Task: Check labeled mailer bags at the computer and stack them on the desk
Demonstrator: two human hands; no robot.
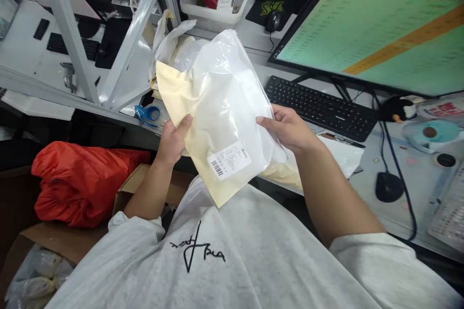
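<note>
Both hands hold up a plastic packaging bag (228, 91), pale yellow along its left side and glossy white elsewhere, tilted in front of my chest. A white label (229, 160) with a barcode is stuck near its lower corner. My left hand (174, 139) pinches the yellow edge, thumb on top and fingers behind. On the opposite side, my right hand (288, 128) grips the white edge with its thumb over the front; its other fingers are partly hidden behind the bag. What the bag contains cannot be made out.
A keyboard (322, 106) and monitor (377, 24) stand right, with a mouse (389, 187) nearer. A white basket (213, 19) is at the back. Blue tape (148, 114) lies left of the bag. Below left are an orange bag (83, 181) and cardboard box (134, 178).
</note>
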